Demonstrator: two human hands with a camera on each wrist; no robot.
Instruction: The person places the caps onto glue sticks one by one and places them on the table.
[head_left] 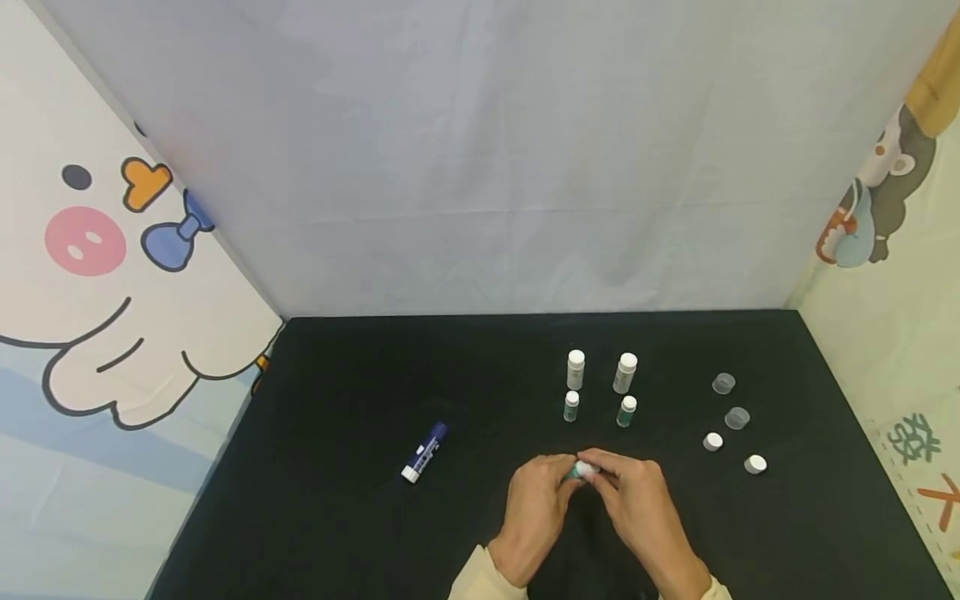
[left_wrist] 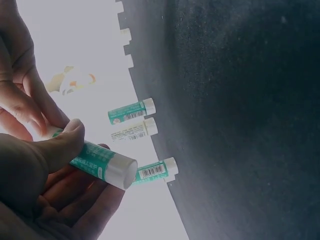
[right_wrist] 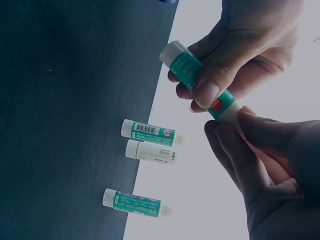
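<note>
A green glue stick (left_wrist: 95, 159) with white ends is held between both hands over the near part of the black table. My left hand (head_left: 534, 507) grips its green body, with the thumb (left_wrist: 65, 150) laid along the side. At the other end, my right hand (head_left: 637, 500) pinches the white cap (right_wrist: 230, 117) between thumb and fingertips. Beyond the hands stand two green glue sticks (head_left: 626, 412) with white caps. Behind those are two taller white glue sticks (head_left: 625, 374), also upright and capped.
To the left lies a dark blue glue stick (head_left: 424, 452) with a white end. Two loose white caps (head_left: 755, 464) and two clear plastic cups (head_left: 737, 417) sit at the right of the black table (head_left: 337, 383). Cloth walls (head_left: 525, 167) enclose its back and sides.
</note>
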